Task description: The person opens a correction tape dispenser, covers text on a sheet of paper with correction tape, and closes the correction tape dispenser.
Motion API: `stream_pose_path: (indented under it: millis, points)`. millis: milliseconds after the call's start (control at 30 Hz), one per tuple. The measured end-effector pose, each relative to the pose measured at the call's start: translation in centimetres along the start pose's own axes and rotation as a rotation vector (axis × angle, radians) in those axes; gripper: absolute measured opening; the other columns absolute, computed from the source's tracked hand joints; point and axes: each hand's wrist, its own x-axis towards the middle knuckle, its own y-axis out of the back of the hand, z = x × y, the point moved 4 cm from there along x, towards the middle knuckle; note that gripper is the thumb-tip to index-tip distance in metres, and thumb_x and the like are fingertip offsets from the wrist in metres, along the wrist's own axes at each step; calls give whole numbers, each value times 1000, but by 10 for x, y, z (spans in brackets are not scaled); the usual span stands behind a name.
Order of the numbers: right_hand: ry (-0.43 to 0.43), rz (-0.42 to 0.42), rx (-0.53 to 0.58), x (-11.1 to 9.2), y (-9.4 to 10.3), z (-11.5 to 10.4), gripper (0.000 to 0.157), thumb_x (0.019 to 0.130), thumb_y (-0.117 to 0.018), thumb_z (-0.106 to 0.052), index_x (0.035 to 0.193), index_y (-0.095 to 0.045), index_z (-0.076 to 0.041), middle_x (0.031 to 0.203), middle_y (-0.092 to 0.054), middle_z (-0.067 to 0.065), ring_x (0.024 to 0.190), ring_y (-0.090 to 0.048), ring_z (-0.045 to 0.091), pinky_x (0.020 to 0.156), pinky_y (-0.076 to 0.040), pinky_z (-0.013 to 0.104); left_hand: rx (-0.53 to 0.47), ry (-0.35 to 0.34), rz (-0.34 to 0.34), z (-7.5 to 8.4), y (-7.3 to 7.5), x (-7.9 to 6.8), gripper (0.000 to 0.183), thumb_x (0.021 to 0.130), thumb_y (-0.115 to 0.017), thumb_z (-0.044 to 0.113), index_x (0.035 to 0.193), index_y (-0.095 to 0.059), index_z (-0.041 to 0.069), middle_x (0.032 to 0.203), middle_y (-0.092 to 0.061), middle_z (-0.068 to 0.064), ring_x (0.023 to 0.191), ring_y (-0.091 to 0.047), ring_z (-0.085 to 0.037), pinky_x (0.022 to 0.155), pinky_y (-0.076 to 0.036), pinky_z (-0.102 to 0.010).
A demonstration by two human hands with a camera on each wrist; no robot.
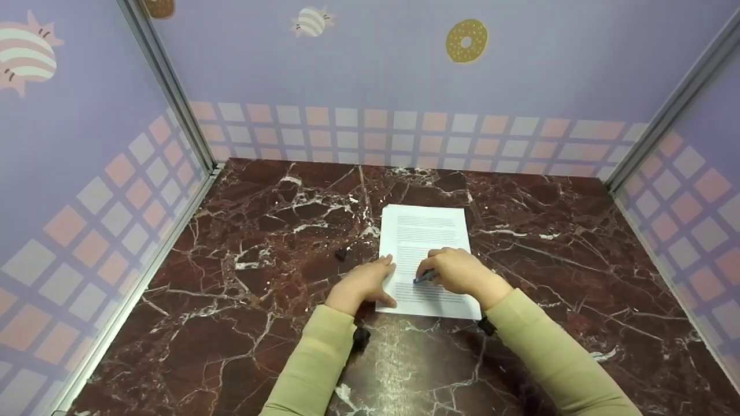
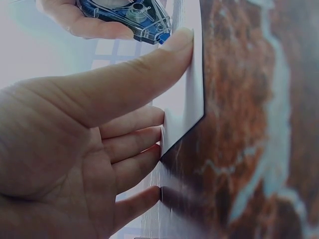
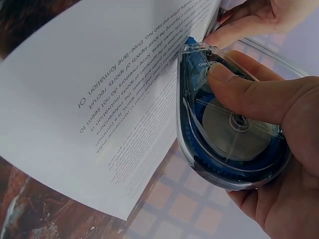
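Observation:
A printed sheet of paper (image 1: 428,231) lies on the marble-patterned table, covered in lines of text. My right hand (image 1: 459,270) grips a blue, clear-cased correction tape dispenser (image 3: 229,124), thumb on one side of the case. Its blue tip (image 3: 189,42) meets the paper at the printed lines, toward the lower left of the page. At the sheet's left edge, my left hand (image 1: 363,284) rests with fingers fairly straight; in the left wrist view its thumb (image 2: 149,74) presses on the paper and the other fingertips touch down by its edge.
The dark red marble table (image 1: 260,242) extends around the sheet. A small black object (image 1: 341,254) lies left of the paper. Purple panels (image 1: 376,69) with pink and white squares stand at the back and both sides.

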Motion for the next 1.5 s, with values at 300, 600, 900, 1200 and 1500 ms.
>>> stream_pose_path:
  millis: [300, 600, 900, 1200, 1500]
  points:
    - [-13, -5, 4, -1, 0, 1, 32, 77, -82, 1, 101, -81, -20, 97, -74, 1, 93, -74, 30, 81, -62, 49, 5, -3, -5, 0, -1, 0, 96, 79, -89, 35, 157, -41, 5, 170, -29, -12, 156, -33, -31, 129, -30, -47]
    - [-11, 1, -1, -2, 1, 2, 31, 76, -83, -1, 101, -81, -20, 96, -73, 2, 91, -74, 30, 80, -62, 49, 5, 2, -12, 0, -1, 1, 96, 79, -89, 35, 157, -40, 5, 170, -27, -12, 157, -30, -31, 129, -29, -46]
    - [-8, -7, 4, -4, 1, 3, 31, 76, -84, -1, 101, -81, -20, 95, -73, 2, 90, -73, 30, 80, -62, 48, -4, -1, -7, 0, -1, 1, 96, 79, -89, 34, 157, -41, 4, 170, -28, -13, 156, -31, -32, 129, -29, -46]
    - [-5, 14, 2, -6, 3, 4, 32, 75, -84, 0, 100, -81, -20, 94, -73, 1, 90, -73, 29, 79, -62, 48, 4, -2, -12, 0, 0, 0, 96, 80, -88, 34, 157, -40, 5, 170, -28, -13, 157, -31, -31, 129, -30, -45]
    - [-12, 16, -11, -8, 2, 6, 32, 74, -84, 0, 99, -81, -21, 94, -73, 1, 92, -73, 31, 79, -61, 50, 1, -18, 5, 1, 0, -2, 94, 79, -89, 33, 156, -43, 3, 169, -30, -14, 156, -32, -31, 128, -31, -46]
